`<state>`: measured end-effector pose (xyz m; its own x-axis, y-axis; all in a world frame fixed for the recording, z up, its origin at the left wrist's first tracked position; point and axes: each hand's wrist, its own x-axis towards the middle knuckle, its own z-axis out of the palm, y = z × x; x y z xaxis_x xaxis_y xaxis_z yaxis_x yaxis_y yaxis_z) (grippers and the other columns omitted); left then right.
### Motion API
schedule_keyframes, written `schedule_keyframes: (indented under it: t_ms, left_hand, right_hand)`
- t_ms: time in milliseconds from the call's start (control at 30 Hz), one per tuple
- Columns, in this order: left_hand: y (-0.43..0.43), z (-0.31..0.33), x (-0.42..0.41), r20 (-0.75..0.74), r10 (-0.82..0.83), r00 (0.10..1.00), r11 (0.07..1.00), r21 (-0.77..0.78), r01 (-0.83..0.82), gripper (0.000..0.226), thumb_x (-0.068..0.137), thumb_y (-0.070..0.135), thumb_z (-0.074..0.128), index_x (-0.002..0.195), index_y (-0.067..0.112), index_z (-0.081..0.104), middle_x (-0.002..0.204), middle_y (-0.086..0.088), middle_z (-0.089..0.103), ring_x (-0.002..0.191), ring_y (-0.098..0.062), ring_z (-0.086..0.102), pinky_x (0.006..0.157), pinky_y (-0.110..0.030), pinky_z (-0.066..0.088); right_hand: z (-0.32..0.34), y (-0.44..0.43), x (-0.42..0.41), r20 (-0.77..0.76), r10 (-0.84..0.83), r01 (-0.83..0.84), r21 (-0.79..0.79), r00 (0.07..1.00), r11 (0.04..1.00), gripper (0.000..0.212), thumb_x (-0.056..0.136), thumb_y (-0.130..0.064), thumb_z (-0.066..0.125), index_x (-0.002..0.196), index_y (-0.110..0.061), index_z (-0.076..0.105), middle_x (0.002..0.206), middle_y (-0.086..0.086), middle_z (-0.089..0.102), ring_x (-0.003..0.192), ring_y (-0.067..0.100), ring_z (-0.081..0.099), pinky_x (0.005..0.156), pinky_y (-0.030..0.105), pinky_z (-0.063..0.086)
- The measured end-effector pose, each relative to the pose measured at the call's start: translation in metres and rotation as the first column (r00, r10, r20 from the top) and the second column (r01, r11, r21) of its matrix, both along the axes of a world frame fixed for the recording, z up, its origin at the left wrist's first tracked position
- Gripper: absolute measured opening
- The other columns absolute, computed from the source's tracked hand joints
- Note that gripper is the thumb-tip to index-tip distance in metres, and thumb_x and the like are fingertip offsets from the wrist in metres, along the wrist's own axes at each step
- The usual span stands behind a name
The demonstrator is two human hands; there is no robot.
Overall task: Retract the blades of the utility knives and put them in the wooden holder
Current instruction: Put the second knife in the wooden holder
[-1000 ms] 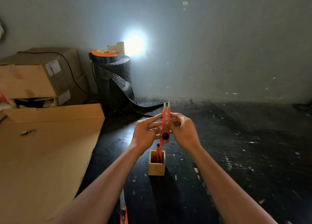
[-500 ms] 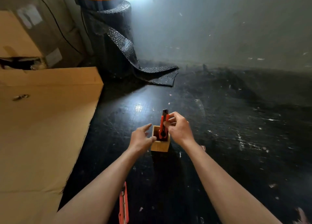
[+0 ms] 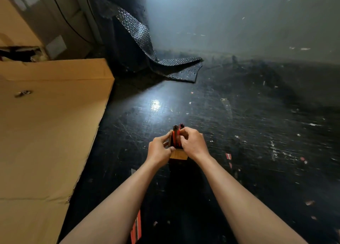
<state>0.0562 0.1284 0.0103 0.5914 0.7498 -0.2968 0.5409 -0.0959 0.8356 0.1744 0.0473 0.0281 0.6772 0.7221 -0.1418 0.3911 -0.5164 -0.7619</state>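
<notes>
Utility knives [image 3: 177, 136] — two orange-and-black ones — stand upright in the wooden holder [image 3: 178, 154] on the black floor [image 3: 239, 133], their top ends sticking out above both hands. Half a second back the right hand alone was lowering one knife into the box while the left hand sat open at its side; now both hands have closed in on the holder and the camera has dipped lower and nearer.

Going by size: the black floor is scuffed and flecked with pale scraps, with a bright glare patch beyond the holder. A flat cardboard sheet [image 3: 51, 124] covers its left side, a small metal bit [image 3: 23, 93] lying on it. Behind stand cardboard boxes [image 3: 36, 19] and a black bubble-wrap roll [image 3: 132, 39] whose loose end trails onto the floor.

The left hand [image 3: 159, 151] curls against the holder's left side, thumb on its near rim. The right hand [image 3: 192, 144] has its fingers bent around the knives' upper parts, pinching them. Both hands hide most of the box — only its near face shows. A third knife [image 3: 136, 227], orange, lies on the floor beside the left forearm, partly cut off by it.
</notes>
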Motion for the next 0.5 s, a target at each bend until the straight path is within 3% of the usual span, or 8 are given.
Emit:
schedule_keyframes:
  t_ms: [233, 367, 500]
  left_hand:
    - [-0.002, -0.004, -0.003, 0.003, 0.001, 1.0, 0.999, 0.037, -0.001, 0.06, 0.088, 0.003, 0.076, 0.142, 0.022, 0.059, 0.138, 0.0, 0.067, 0.129, -0.019, 0.062, 0.106, -0.044, 0.053]
    - [-0.006, -0.001, -0.012, -0.012, 0.028, 1.0, 0.997, 0.077, -0.027, 0.06, 0.087, 0.009, 0.079, 0.143, 0.01, 0.057, 0.141, -0.008, 0.063, 0.128, -0.023, 0.063, 0.107, -0.041, 0.052]
    - [-0.013, 0.006, -0.035, -0.025, 0.032, 0.999, 0.983, 0.182, -0.027, 0.057, 0.088, 0.012, 0.078, 0.141, 0.01, 0.059, 0.137, -0.01, 0.067, 0.127, -0.023, 0.064, 0.108, -0.04, 0.052]
  right_hand:
    - [0.001, -0.004, -0.003, 0.045, -0.013, 0.012, 0.015, 0.999, 1.0, 0.019, 0.095, -0.021, 0.065, 0.111, -0.019, 0.075, 0.109, 0.003, 0.077, 0.103, 0.021, 0.071, 0.089, 0.038, 0.057]
    - [0.009, -0.014, -0.007, 0.101, 0.0, -0.001, 0.016, 0.995, 1.0, 0.021, 0.095, -0.023, 0.066, 0.114, -0.015, 0.072, 0.111, 0.004, 0.075, 0.102, 0.02, 0.07, 0.084, 0.034, 0.057]
    - [0.018, -0.022, -0.022, 0.122, 0.031, -0.032, 0.003, 0.992, 0.999, 0.018, 0.094, -0.025, 0.067, 0.11, -0.018, 0.072, 0.106, 0.001, 0.075, 0.097, 0.018, 0.069, 0.083, 0.037, 0.058]
